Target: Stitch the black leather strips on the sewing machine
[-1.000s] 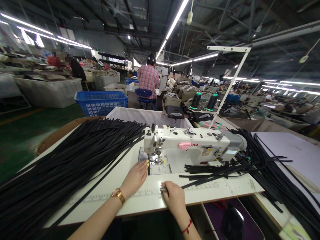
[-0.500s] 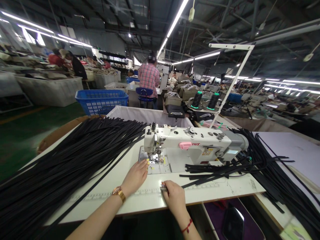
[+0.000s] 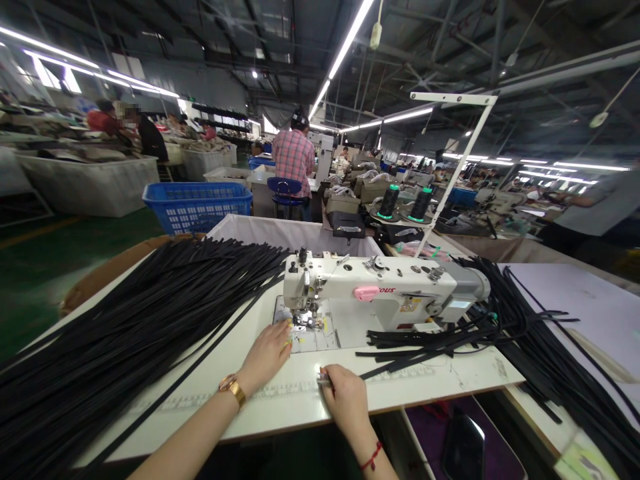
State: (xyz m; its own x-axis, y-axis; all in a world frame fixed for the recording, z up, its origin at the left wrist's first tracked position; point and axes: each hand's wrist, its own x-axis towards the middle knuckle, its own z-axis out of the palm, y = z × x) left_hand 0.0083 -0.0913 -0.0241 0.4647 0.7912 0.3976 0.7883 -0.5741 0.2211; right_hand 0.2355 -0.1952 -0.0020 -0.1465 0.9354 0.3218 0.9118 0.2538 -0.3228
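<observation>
A white sewing machine [image 3: 380, 293] stands on a white table [image 3: 440, 383]. My left hand [image 3: 265, 357], with a gold watch on the wrist, lies on the table just left of the needle plate [image 3: 307, 333], its fingers curled by the presser foot. My right hand [image 3: 345, 400] rests near the table's front edge, closed on a small metal tool [image 3: 323, 379]. A large heap of long black strips [image 3: 125, 333] covers the table's left side. One strip runs from under my left hand toward the lower left.
More black strips [image 3: 500, 327] lie right of the machine and spill over a side table [image 3: 590, 307]. Two thread cones [image 3: 405, 203] stand on a rack behind. A blue basket [image 3: 197, 203] sits beyond the table. A person in a plaid shirt [image 3: 295, 160] sits with their back to me.
My left hand has drawn back a little from the needle and its fingers have curled. The view has shifted slightly; my right hand stays put.
</observation>
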